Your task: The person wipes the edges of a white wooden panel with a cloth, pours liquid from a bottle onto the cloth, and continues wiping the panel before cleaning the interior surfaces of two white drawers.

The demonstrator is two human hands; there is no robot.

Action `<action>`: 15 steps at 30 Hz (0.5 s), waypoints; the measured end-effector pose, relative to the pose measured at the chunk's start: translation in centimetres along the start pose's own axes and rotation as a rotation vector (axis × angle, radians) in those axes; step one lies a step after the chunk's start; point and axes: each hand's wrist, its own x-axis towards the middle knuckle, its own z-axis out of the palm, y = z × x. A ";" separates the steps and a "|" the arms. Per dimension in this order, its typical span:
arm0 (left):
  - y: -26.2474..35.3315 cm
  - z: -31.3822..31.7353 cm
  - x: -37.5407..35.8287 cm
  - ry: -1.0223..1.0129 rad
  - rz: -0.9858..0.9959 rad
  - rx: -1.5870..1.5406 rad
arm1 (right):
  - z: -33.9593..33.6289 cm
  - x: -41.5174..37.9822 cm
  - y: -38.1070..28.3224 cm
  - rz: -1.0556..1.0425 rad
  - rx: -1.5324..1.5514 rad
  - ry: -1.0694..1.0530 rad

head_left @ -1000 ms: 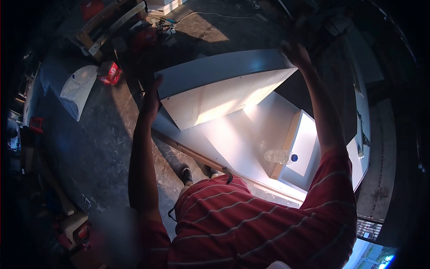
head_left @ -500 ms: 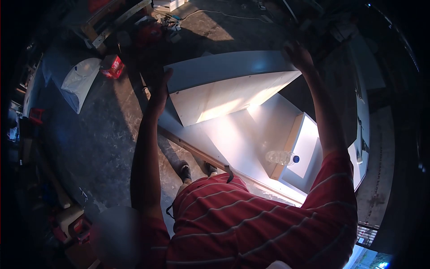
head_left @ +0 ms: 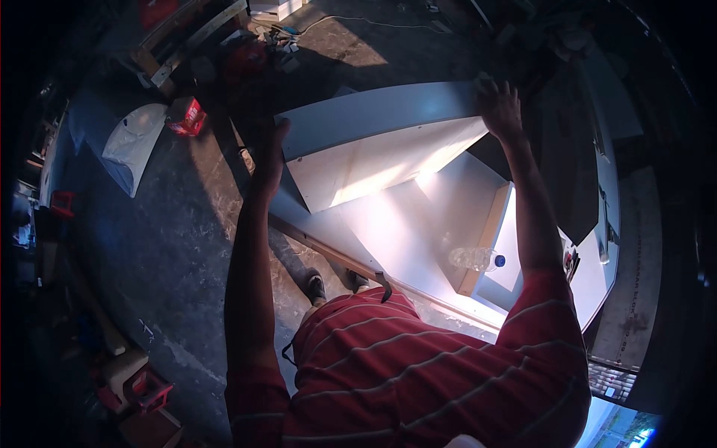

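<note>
A long panel piece with a blue-grey face (head_left: 381,112) and a pale underside stands on edge over a white work surface (head_left: 388,224). At its left end my left hand (head_left: 273,145) grips the panel, thumb on the near side, the other fingers in shadow. My right hand (head_left: 500,108) is at the right end, its fingers spread and raised, the palm against or beside the panel's edge. A clear plastic bottle (head_left: 474,259) with a blue cap lies right of the middle, by a white tray-like piece with a wooden edge (head_left: 485,239).
A red box (head_left: 186,116) and a white sheet (head_left: 138,142) are on the floor at the left. Red stools or crates (head_left: 149,388) stand at the lower left. A wooden frame (head_left: 198,45) is at the upper left. Tools lie at the surface's right edge.
My right hand's fingers have opened out and lifted at the panel's right end. The panel's right end sits slightly further left in view. My left hand keeps its hold.
</note>
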 end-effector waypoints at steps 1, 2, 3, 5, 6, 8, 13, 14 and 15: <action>-0.4 -0.1 0.1 0.020 0.026 0.023 | -1.4 0.5 -2.7 -0.066 0.048 0.052; -0.2 0.1 0.0 0.015 0.024 0.023 | -2.7 1.2 -6.0 -0.045 0.211 0.108; 0.4 0.4 -0.5 0.013 0.014 -0.005 | -4.2 1.9 -9.7 -0.022 0.373 0.164; 1.0 0.9 -1.3 0.007 0.001 -0.027 | -7.9 3.0 -16.3 0.012 0.570 0.158; 1.3 1.0 -1.6 0.010 -0.015 -0.037 | -9.6 3.2 -18.4 -0.021 0.668 0.162; 2.2 1.4 -2.1 0.007 -0.026 -0.038 | -10.4 3.3 -19.0 -0.045 0.764 0.175; 2.4 1.6 -1.8 -0.019 -0.044 -0.036 | -2.0 0.1 -6.6 0.108 0.219 0.144; 1.7 1.2 -1.3 -0.010 -0.041 -0.038 | -1.6 -0.6 -3.2 0.198 0.217 0.119; 0.7 0.8 -0.7 0.010 -0.020 -0.017 | 0.3 -1.8 -0.5 0.327 0.062 0.068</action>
